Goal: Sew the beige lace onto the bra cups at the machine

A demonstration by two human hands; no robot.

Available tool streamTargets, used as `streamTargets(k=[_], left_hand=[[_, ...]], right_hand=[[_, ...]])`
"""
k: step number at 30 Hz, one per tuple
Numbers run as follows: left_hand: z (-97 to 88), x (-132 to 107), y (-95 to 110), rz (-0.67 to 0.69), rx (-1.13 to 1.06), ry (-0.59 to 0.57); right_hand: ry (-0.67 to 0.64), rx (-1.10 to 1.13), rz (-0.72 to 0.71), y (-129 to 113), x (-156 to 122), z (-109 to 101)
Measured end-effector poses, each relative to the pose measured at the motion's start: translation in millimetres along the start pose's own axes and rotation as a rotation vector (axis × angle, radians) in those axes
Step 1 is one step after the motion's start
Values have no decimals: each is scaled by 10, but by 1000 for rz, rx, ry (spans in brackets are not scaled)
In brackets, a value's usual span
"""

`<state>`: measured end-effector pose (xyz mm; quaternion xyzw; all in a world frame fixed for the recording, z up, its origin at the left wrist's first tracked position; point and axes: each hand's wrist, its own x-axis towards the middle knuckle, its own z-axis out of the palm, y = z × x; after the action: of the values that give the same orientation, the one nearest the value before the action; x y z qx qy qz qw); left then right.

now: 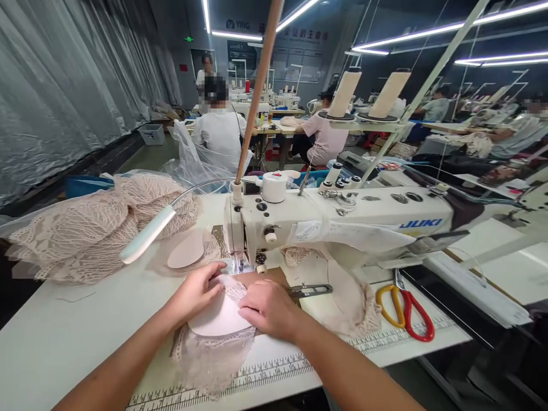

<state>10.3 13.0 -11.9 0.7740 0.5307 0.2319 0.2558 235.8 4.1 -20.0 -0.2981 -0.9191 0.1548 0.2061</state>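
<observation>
Just in front of the sewing machine's needle area, a pale bra cup with pink lace lies on the table, the lace hanging out toward the front edge. My left hand holds its upper left edge, thumb on top and fingers curled around the lace. On the right side, my right hand is closed over the cup's edge, fingertips pressed down on the lace. The white JUKI sewing machine stands right behind both hands. Whether the needle is in the fabric cannot be made out.
A large heap of beige lace pieces sits at the left, with another cup piece nearer. Scissors with yellow and red handles and more lace fabric lie at right. A lamp overhangs the table; people work behind.
</observation>
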Motion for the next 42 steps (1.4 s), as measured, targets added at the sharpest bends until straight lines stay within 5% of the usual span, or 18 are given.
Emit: streamTargets(k=[9, 15, 19, 26, 42], left_hand=[[49, 221, 112, 95, 141, -29], [-61, 168, 224, 74, 310, 105], [-39, 4, 352, 275, 348, -43], [194, -26, 145, 415, 584, -4], [-21, 250, -21, 543, 557, -148]], right_hand=[[26, -175, 218, -16, 55, 9], [-21, -260, 258, -4, 69, 39], [-29, -279, 269, 2, 62, 68], [-25, -263, 314, -12, 100, 50], [-29, -257, 393, -21, 175, 78]])
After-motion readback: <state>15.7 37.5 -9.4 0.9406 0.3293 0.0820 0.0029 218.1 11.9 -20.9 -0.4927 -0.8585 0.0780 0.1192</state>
